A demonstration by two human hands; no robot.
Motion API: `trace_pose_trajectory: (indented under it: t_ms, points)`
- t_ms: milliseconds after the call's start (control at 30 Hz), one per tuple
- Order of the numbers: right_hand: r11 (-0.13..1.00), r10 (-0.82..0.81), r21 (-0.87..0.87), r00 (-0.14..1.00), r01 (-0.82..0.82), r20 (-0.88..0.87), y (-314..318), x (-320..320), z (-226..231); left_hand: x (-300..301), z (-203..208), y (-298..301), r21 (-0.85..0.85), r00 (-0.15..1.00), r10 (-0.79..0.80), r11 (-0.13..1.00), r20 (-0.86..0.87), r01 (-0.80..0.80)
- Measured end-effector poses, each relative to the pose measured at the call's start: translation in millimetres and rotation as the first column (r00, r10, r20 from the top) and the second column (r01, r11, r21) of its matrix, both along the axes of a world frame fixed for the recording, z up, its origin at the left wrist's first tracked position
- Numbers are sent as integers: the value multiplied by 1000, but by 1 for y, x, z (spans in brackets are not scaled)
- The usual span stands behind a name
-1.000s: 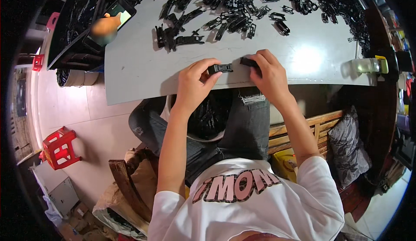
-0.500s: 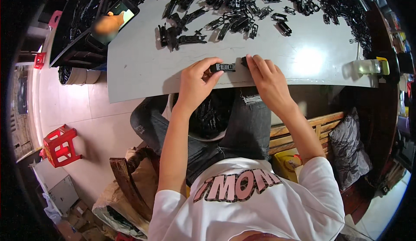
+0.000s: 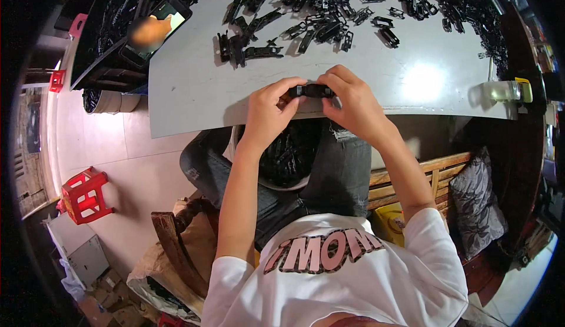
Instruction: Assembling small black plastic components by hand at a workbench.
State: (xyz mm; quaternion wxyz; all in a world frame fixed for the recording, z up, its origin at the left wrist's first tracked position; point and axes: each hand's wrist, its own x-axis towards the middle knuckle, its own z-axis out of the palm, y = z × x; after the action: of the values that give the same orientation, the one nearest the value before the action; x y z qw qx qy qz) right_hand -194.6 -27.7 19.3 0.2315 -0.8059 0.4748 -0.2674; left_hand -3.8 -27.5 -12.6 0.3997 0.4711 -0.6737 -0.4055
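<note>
Near the table's front edge, a black plastic part (image 3: 312, 90) lies level between my two hands. My left hand (image 3: 272, 106) pinches its left end between thumb and fingers. At the other end, the thumb and fingers of my right hand (image 3: 352, 100) are closed on it. The two pieces seen apart earlier now sit end to end, touching; whether they are locked together I cannot tell. Beyond my hands, several similar black plastic parts (image 3: 262, 52) lie loose on the grey-white table (image 3: 194, 86).
Black parts (image 3: 329, 18) heap along the table's far side. A phone (image 3: 156, 30) leans at the back left, and a clear jar (image 3: 500, 91) stands at the right. Between my legs is a bucket (image 3: 306, 183) of black parts; a red stool (image 3: 85, 194) stands on the left floor.
My right hand has moved left with its piece and brought it against the one in my left hand. The left hand has barely moved.
</note>
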Motion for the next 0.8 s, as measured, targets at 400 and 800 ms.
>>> trace_pose_trajectory:
  t_ms: [400,800]
  points:
    - [984,-143,127,980,126,135,6,14,2,5,-6,1,81,978,25,997,-208,-8]
    - [896,-419,-38,870,443,260,-49,-19,-20,11,8,0,193,920,137,979,-367,-68]
